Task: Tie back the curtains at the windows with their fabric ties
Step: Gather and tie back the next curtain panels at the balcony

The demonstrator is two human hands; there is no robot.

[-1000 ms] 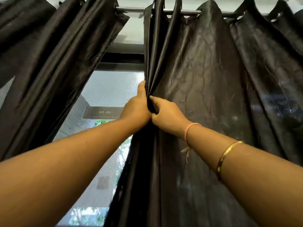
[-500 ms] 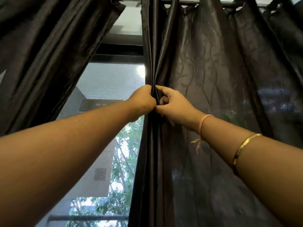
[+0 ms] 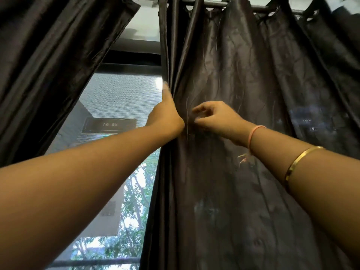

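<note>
Dark, satiny cloth curtains (image 3: 243,94), creased and faintly glossy, are being hung from a smooth metal rod (image 3: 243,5); a polished gold-coloured bangle (image 3: 300,162) is being worn.

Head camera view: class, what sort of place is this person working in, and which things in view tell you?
Probably an upper-floor room. Dark curtains hang from a rod across a window, with treetops and a neighbouring building outside.

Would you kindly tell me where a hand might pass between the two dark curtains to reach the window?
The open gap lies between the left dark satin curtain and the gathered edge of the right dark satin curtain, below the metal rod. It is crowded at that edge, where the left hand and right hand work.
</note>
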